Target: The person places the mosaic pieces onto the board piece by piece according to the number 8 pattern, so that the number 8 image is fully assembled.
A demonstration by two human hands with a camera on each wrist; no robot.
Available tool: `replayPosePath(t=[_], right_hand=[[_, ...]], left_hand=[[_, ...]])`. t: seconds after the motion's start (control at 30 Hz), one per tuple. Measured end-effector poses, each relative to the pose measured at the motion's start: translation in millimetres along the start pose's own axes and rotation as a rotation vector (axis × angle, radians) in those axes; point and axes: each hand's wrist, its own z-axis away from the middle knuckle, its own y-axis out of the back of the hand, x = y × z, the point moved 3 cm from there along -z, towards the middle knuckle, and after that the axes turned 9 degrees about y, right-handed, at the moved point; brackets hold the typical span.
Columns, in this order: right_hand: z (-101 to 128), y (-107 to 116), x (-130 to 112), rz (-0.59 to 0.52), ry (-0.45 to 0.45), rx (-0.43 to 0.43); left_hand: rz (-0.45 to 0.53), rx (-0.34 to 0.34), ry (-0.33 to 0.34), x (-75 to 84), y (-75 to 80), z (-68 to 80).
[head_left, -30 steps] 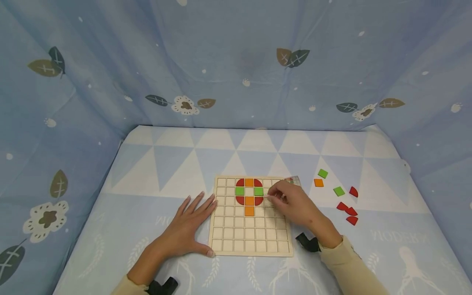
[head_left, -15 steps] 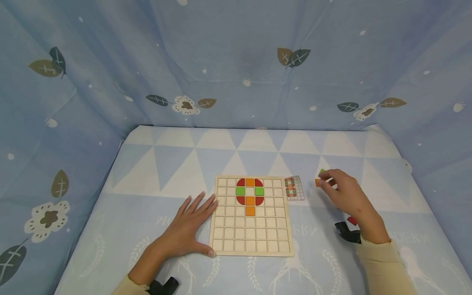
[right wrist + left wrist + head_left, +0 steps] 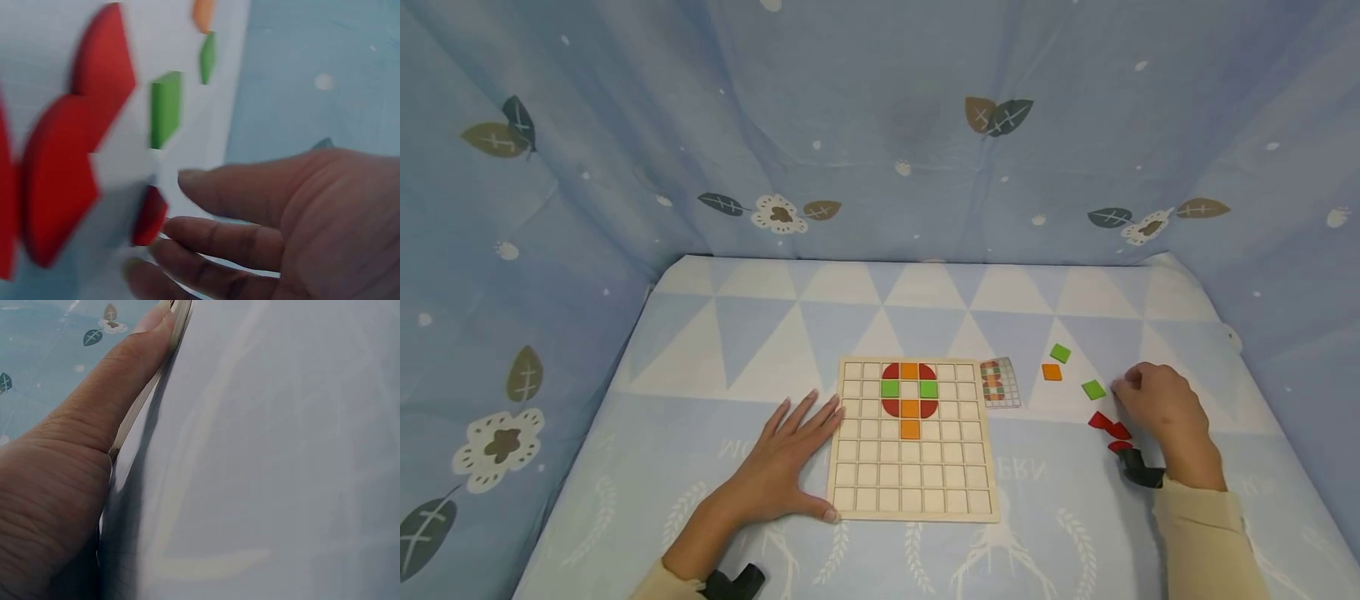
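The left hand [image 3: 775, 471] lies flat and open against the wooden grid board [image 3: 912, 492]. The right hand [image 3: 1161, 408], fingers loosely curled, touches a red piece [image 3: 149, 215] just beside the other loose tiles on the bench.

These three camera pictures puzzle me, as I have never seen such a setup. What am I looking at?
A person works with bare hands; there is no machine. The wide picture comes from a head camera, the two close ones from wrist cameras. On the blue patterned cloth lies a pale wooden grid board holding some red, green and orange tiles. The left hand rests flat against its edge. The right hand reaches a small red quarter-round tile among loose tiles, fingertips touching or nearly touching it. A small printed pattern card lies beside the board.
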Motion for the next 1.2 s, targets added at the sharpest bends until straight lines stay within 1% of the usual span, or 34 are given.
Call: replayPosePath(t=[0.13, 0.27, 0.37, 0.5, 0.6, 0.67, 0.8, 1.03, 1.13, 1.2], right_hand=[[-1.6, -3.5, 6.9, 0.003, -0.006, 0.025], [-2.1, -4.2, 7.1, -0.017, 0.024, 0.066], [-1.4, -3.8, 5.8, -0.038, 0.036, 0.068], [0.2, -2.9, 3.4, -0.078, -0.011, 0.004], [0.5, -1.6, 1.0, -0.085, -0.027, -0.042], [0.9, -1.4, 0.3, -0.073, -0.024, -0.049], [3.1, -2.5, 1.7, -0.073, -0.024, -0.034], [11.2, -2.6, 0.1, -0.114, -0.011, -0.002], [17.0, -3.4, -9.6, -0.149, 0.022, 0.031], [20.2, -5.4, -21.5, -0.171, 0.076, 0.058]], left_hand=[[-0.003, 0.000, 0.000, 0.8, 0.4, -0.9], [0.000, -0.002, 0.004, 1.0, 0.3, -1.7], [0.001, -0.001, 0.007, 1.1, 0.2, -1.9], [0.003, 0.001, 0.007, 1.0, 0.9, -2.0], [0.003, 0.001, 0.009, 0.3, 0.9, -1.8], [0.004, -0.001, 0.009, -0.1, 0.5, -1.9], [0.005, -0.003, 0.008, -0.4, 0.0, -2.1], [0.001, -0.004, 0.011, -1.7, -0.6, -0.8], [0.002, -0.003, 0.008, -2.0, -1.2, -0.3], [0.002, 0.002, 0.006, -2.2, -1.9, 0.1]])
